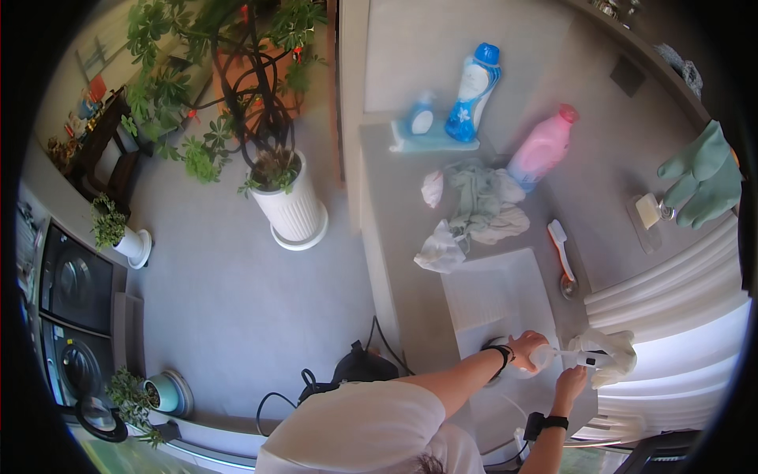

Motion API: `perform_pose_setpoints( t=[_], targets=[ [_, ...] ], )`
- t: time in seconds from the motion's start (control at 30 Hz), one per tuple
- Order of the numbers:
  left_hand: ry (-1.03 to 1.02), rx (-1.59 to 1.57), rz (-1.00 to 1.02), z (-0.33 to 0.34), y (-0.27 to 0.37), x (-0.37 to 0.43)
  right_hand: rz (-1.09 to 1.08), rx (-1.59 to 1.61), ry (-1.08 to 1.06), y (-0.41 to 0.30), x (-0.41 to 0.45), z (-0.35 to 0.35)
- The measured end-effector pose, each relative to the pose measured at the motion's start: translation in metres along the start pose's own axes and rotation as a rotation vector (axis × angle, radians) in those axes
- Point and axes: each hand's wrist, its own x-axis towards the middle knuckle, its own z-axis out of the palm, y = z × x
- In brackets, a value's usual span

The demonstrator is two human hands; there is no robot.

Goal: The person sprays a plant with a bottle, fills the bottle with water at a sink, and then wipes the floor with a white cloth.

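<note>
My left hand (527, 349), a dark bracelet on its wrist, grips a clear round container (542, 359) over the white sink (503, 260). Under the faucet's spout, the container looks translucent; its contents cannot be made out. A pale glove or cloth (620, 358) hangs over the faucet (592, 359). My right hand (571, 382), with a black band at its wrist, has its fingers up against the faucet's lower side; whether they close on a part of it is unclear. A dark round object, partly hidden, lies in the sink beneath my left wrist.
Crumpled cloths (482, 201) lie beyond the sink, near a pink bottle (545, 145), a blue bottle (474, 95) and a pump bottle (421, 115). An orange-and-white brush (561, 249) rests on the sink's ledge. Green rubber gloves (704, 178) hang by a soap dish (648, 228). A curtain (663, 284) borders the counter.
</note>
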Motion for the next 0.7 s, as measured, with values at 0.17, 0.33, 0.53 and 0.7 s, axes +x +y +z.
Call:
perform_pose_setpoints(
  t=[0.17, 0.33, 0.53, 0.7],
  targets=[
    [0.027, -0.012, 0.008, 0.004, -0.005, 0.008, 0.051, -0.059, -0.014, 0.001, 0.0, 0.001],
    [0.046, -0.003, 0.007, 0.006, -0.006, 0.008, 0.03, -0.038, 0.033, 0.009, -0.002, 0.012],
    [0.047, 0.002, 0.008, 0.002, -0.002, 0.004, 0.035, -0.053, 0.037, 0.007, -0.003, 0.011],
    [0.036, 0.004, -0.018, 0.003, -0.002, 0.006, 0.038, -0.06, 0.011, 0.007, 0.0, 0.01]
  ],
)
